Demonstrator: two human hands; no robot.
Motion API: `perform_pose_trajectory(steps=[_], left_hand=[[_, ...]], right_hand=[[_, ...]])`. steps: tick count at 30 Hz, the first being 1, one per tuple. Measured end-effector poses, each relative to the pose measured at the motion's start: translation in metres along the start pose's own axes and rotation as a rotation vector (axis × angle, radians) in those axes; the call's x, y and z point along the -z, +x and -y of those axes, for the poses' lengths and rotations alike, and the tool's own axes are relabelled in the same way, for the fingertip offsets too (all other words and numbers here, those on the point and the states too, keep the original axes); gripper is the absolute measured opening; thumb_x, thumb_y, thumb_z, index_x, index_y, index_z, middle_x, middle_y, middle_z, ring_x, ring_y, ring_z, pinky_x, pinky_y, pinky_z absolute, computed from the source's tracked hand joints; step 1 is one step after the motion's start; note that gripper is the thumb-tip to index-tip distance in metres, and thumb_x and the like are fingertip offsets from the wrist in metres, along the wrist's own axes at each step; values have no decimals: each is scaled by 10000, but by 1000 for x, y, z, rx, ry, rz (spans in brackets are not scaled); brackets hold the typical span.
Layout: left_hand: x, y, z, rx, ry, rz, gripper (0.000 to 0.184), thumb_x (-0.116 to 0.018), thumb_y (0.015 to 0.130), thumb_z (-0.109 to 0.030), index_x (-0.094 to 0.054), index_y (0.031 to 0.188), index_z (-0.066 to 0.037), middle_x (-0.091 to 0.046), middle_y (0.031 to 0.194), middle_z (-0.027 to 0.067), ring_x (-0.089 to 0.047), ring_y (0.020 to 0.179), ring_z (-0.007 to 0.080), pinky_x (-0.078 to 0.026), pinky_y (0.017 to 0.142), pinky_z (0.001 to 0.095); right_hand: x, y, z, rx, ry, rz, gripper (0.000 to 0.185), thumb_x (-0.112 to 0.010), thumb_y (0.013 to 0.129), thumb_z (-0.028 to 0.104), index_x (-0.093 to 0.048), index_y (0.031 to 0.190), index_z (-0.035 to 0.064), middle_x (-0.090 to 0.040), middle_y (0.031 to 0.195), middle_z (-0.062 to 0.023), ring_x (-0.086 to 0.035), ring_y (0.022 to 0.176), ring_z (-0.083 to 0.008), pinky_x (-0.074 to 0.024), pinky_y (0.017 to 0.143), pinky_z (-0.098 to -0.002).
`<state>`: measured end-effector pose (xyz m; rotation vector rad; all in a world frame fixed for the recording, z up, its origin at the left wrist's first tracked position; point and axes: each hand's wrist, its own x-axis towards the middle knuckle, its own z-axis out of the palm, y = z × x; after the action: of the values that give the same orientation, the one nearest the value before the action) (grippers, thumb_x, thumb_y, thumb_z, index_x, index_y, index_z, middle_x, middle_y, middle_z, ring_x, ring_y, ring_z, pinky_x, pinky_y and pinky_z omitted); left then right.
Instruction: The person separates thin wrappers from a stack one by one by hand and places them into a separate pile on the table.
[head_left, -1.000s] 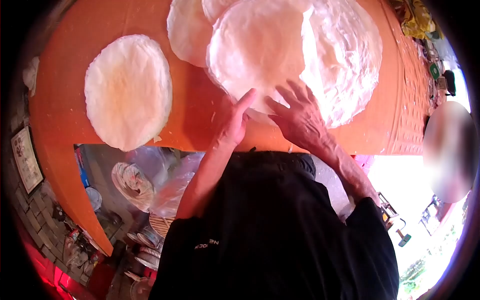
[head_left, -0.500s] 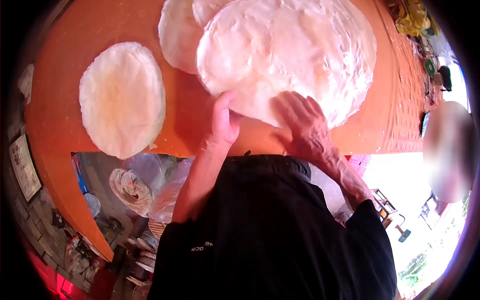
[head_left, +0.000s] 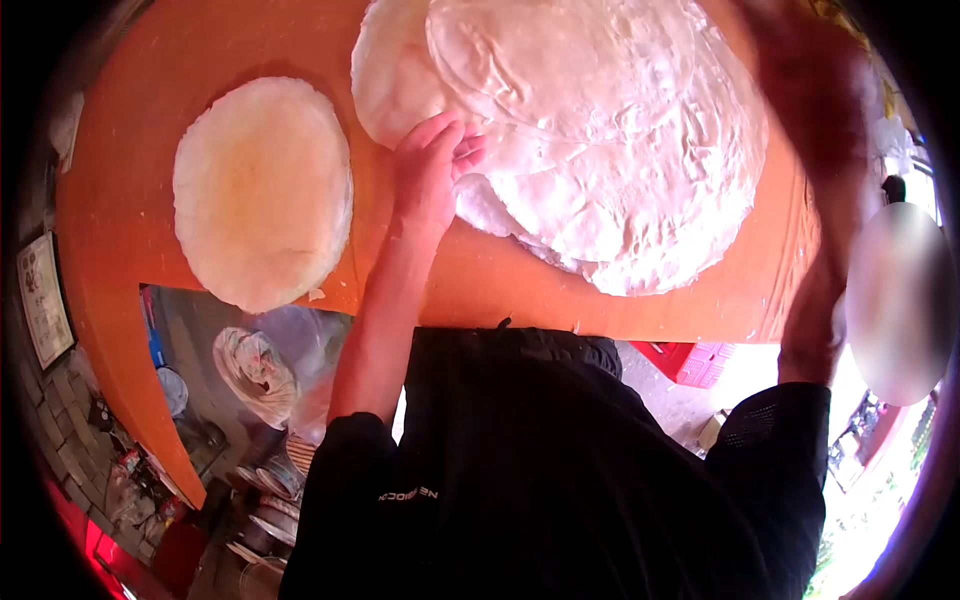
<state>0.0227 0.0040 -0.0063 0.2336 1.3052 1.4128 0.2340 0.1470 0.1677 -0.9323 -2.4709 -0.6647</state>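
A big stack of thin, pale dough sheets (head_left: 600, 150) spreads over the orange table, wrinkled on top with an uneven near edge. At its left side my left hand (head_left: 430, 165) rests against the sheets, fingers bent and a little apart, with no dough visibly gripped. My right hand (head_left: 815, 90) is far out to the right, past the stack, dark and smeared by motion; its fingers cannot be made out. Separately, a single round dough sheet (head_left: 262, 195) lies flat to the left of my left hand.
The orange table (head_left: 110, 200) has a near edge close to my body and a strip running down on the left. Below it are a crumpled cloth-like bundle (head_left: 255, 375) and stacked items. A pink-red crate (head_left: 690, 362) stands under the right side. A blurred oval covers the far right.
My right hand has swung from the stack's near edge far out to the right. My left hand has moved up onto the sheets. The stack's smooth top now looks wrinkled, with overlapping edges.
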Motion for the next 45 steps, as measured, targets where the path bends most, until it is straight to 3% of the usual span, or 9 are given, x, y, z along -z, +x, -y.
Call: perform_pose_trajectory(steps=[4, 7, 11, 15, 25, 28, 38, 40, 45], left_hand=[[-10, 16, 4, 81, -108, 110, 220, -526, 940, -102, -531, 1108, 41, -627, 1034, 163, -655, 934, 279, -552, 846, 381], [-17, 26, 11, 195, -150, 151, 172, -534, 935, -97, -548, 1053, 27, -638, 992, 150, -664, 903, 278, -566, 815, 386], [-34, 31, 13, 199, -165, 164, 110, -545, 915, -73, -564, 996, -1, -640, 916, 119, -672, 822, 252, -584, 753, 358], [-42, 36, 19, 228, -112, 128, 113, -564, 901, -76, -560, 1000, -21, -638, 892, 103, -668, 776, 235, -583, 703, 340], [-50, 33, 15, 128, 2, -36, 162, -632, 846, -94, -573, 978, -22, -653, 817, 79, -645, 620, 181, -490, 522, 256], [-49, 39, 12, -39, 108, -230, 152, -657, 833, -123, -592, 888, 3, -645, 754, 76, -595, 525, 154, -466, 473, 239], [-44, 59, -4, 145, 353, -54, 115, -647, 831, -130, -603, 839, -24, -641, 768, 80, -584, 534, 134, -450, 456, 222], [-44, 57, -10, 0, 313, 26, 122, -611, 857, -144, -605, 865, -22, -644, 786, 87, -608, 580, 156, -442, 470, 227], [-49, 66, -19, 152, 18, 157, 163, -508, 912, -133, -595, 1000, -27, -651, 844, 91, -654, 703, 213, -477, 528, 242]], right_hand=[[-132, -55, 9, 80, -6, 683, 129, -570, 836, 78, -667, 911, 119, -649, 701, -120, -630, 613, -284, -488, 519, -367], [-137, -84, 25, -96, 457, 454, 123, -587, 829, 81, -669, 918, 97, -658, 728, -131, -649, 681, -311, -512, 595, -402], [-125, -91, 28, -276, 536, 498, 159, -624, 811, 86, -679, 959, 64, -679, 826, -143, -656, 740, -326, -527, 667, -415], [-137, -93, 29, -127, 496, 372, 191, -626, 787, 31, -685, 967, 53, -684, 876, -125, -659, 776, -302, -537, 684, -376], [-135, -78, 49, -191, 543, 369, 208, -636, 749, -14, -702, 941, 34, -697, 919, -107, -655, 856, -265, -559, 688, -343], [-137, -81, 52, -175, 542, 329, 210, -632, 753, -7, -704, 947, 30, -697, 931, -105, -651, 869, -258, -556, 691, -347], [-143, -77, 67, -202, 594, 287, 113, -602, 753, 26, -653, 850, 55, -660, 879, -98, -618, 894, -287, -534, 693, -374], [-140, -86, 65, -238, 636, 239, 187, -655, 788, 154, -654, 948, 57, -657, 983, -107, -599, 972, -295, -524, 742, -390], [-125, -85, 83, -229, 594, 221, 544, -718, 765, 393, -574, 1182, 74, -600, 1123, -162, -551, 1081, -328, -453, 847, -466]])
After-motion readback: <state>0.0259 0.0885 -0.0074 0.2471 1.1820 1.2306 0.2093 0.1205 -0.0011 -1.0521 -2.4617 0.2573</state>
